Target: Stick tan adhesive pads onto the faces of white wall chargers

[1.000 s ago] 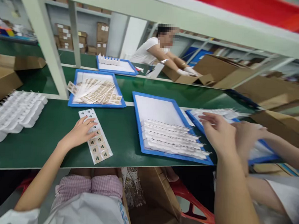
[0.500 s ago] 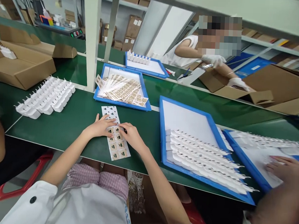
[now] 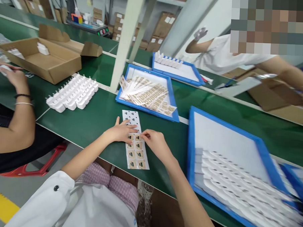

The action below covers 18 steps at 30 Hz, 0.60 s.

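Observation:
A white sheet of tan stickers (image 3: 140, 155) lies on the green table before me; its far part is bare of tan stickers. My left hand (image 3: 120, 131) rests across the middle of this sheet, fingers spread flat. At the sheet's right edge, my right hand (image 3: 156, 144) pinches thumb and forefinger together at the corner of a sticker (image 3: 137, 137). Right of my hands, a blue-rimmed tray (image 3: 190, 155) holds rows of white plug-shaped adapters (image 3: 233, 187). More white adapters (image 3: 74, 91) stand in rows on the table to the left.
Behind the sheet, a blue tray (image 3: 146, 110) holds a pile of sticker sheets (image 3: 147, 93). An open cardboard box (image 3: 65, 69) stands back left. A co-worker's hands (image 3: 10, 74) hold a white piece at far left. Another person works across the table. A post (image 3: 124, 42) rises behind.
The view has turned left. My right hand has come from above the trays on the right to the sticker sheet, where its fingertips now pinch. My left hand stays on the sheet.

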{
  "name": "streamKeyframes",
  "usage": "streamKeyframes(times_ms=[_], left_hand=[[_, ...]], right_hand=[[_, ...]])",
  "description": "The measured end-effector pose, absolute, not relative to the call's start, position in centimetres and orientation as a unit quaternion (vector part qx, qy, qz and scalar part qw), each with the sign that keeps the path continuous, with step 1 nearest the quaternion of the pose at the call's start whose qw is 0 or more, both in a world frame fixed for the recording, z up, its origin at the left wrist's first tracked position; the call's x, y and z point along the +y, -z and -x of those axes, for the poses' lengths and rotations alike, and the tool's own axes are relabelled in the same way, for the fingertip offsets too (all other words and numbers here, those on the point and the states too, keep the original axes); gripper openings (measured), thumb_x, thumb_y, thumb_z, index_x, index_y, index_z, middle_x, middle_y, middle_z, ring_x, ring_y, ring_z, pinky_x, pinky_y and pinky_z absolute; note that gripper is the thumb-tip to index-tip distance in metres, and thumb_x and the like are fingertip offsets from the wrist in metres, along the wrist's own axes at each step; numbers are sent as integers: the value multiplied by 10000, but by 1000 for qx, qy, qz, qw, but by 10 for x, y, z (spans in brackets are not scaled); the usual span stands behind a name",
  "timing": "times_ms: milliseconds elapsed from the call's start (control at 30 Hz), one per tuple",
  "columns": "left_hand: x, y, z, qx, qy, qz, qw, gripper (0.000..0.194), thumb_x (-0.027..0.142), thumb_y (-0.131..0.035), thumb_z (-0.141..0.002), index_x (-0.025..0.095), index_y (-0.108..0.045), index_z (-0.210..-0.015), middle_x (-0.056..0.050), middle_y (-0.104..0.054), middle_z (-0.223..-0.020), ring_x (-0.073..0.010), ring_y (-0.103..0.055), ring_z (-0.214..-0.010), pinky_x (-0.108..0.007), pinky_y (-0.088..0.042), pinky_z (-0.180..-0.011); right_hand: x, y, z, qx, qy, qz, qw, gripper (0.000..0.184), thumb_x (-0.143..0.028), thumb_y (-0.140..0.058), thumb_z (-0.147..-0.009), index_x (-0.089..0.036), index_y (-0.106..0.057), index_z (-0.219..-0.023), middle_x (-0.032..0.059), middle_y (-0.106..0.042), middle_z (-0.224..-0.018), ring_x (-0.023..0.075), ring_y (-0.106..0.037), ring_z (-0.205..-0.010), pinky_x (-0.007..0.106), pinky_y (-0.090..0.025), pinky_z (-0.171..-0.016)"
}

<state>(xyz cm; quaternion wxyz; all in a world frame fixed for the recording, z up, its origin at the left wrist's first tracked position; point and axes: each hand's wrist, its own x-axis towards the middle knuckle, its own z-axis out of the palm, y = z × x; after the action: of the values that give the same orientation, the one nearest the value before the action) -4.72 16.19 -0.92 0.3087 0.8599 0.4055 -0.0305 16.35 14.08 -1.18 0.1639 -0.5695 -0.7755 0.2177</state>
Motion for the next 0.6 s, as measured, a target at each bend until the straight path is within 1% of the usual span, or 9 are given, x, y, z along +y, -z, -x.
streamKeyframes(times_ms=[100,200,267,333,400,433,467,500,600], left_hand=[[162,9,48,406,39,-860,307,675,403,-640,-929,328,-408,-1558,16,-244,-1715,-347,-58,-1627,-802,44,-1195],[162,10,47,407,48,-859,307,676,393,-619,-937,311,-391,-1567,36,-228,-1719,-330,-40,-1631,-772,19,-1224],[160,8,47,403,53,-864,297,717,412,-628,-932,282,-362,-1585,12,-205,-1727,-342,-34,-1629,-757,-24,-1237],[155,4,53,431,24,-871,237,791,477,-679,-898,283,-354,-1592,-18,-211,-1731,-370,-89,-1618,-727,-96,-1249],[148,-3,71,529,-53,-839,116,796,524,-712,-869,309,-398,-1568,-37,-303,-1707,-379,-227,-1575,-653,-199,-1256],[145,-8,83,598,-103,-794,42,738,518,-706,-876,323,-441,-1537,-40,-383,-1669,-370,-310,-1532,-605,-256,-1244],[143,-12,98,658,-135,-741,-9,674,468,-656,-921,273,-446,-1531,-92,-426,-1633,-386,-349,-1494,-595,-291,-1215],[142,-15,114,701,-152,-695,-39,615,380,-578,-969,179,-431,-1532,-183,-438,-1599,-432,-362,-1461,-631,-314,-1165],[148,-17,158,783,-165,-590,-102,563,265,-545,-953,40,-460,-1461,-305,-499,-1454,-505,-400,-1371,-649,-352,-1069]], right_hand=[[128,10,-165,-811,-156,540,163,183,-168,-559,-900,-198,-642,-739,78,-715,-823,224,-672,-690,310,-463,-588],[113,6,-169,-868,6,467,167,281,-234,-478,-987,-186,-630,-756,90,-693,-833,220,-660,-712,290,-412,-510],[103,-2,-174,-878,97,426,195,322,-237,-442,-1020,-180,-627,-762,82,-681,-796,211,-658,-721,289,-424,-519],[92,-12,-181,-865,127,411,256,291,-248,-474,-1027,-180,-634,-793,68,-687,-801,195,-663,-722,286,-459,-564],[78,-21,-188,-834,104,427,335,222,-273,-555,-1008,-195,-645,-821,44,-695,-820,170,-656,-696,278,-483,-603],[70,-23,-192,-812,76,444,372,201,-290,-595,-992,-205,-649,-818,31,-694,-820,158,-645,-672,276,-486,-608],[61,-23,-196,-786,42,464,406,197,-311,-632,-974,-215,-651,-803,19,-688,-808,149,-629,-646,275,-484,-603],[52,-20,-199,-759,4,484,436,207,-331,-662,-955,-223,-650,-780,10,-680,-789,146,-616,-630,275,-481,-595],[28,-5,-204,-680,-117,523,500,252,-378,-726,-900,-228,-640,-716,9,-664,-739,159,-620,-640,275,-485,-581]])
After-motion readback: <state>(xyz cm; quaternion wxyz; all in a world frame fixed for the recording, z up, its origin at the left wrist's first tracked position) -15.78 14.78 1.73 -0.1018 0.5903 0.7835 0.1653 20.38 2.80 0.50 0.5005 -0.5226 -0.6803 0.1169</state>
